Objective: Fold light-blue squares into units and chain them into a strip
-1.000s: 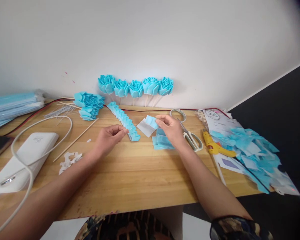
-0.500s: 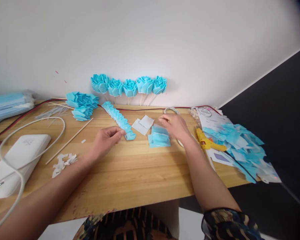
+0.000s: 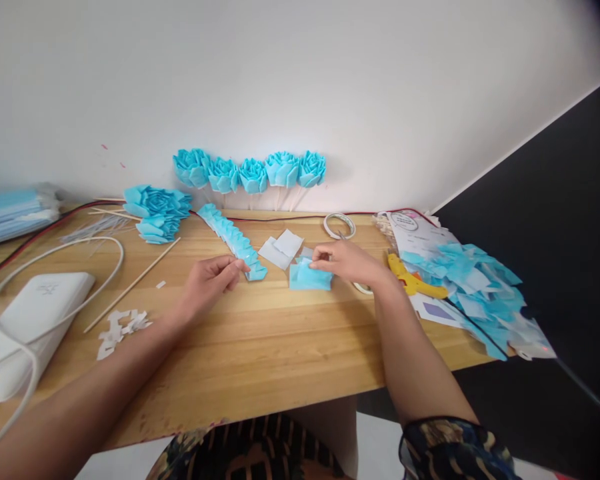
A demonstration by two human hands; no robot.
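Observation:
A long row of folded, overlapping light-blue fabric petals [image 3: 233,239] lies slantwise on the table. My left hand [image 3: 213,280] is closed, with thumb and forefinger pinched at the near left edge of this row. To the right, my right hand [image 3: 347,261] pinches the top of a light-blue fabric square [image 3: 310,277], which lies with other pieces in a small pile. The other fingers of that hand are curled, and they hide part of the pile. Behind the pile are pale greyish-white squares [image 3: 283,248].
Blue fabric flowers [image 3: 253,175] on sticks lean against the wall, and more flowers [image 3: 159,210] lie left. A tape roll [image 3: 351,225], yellow glue gun [image 3: 414,280] and heap of blue pieces [image 3: 480,287] are right. A white power bank [image 3: 45,320], wooden stick [image 3: 133,285] and paper scraps [image 3: 120,330] lie left.
My right hand has come down and left onto the blue squares and pinches one, uncovering the tape roll. My left hand stays by the petal row. The view has shifted slightly.

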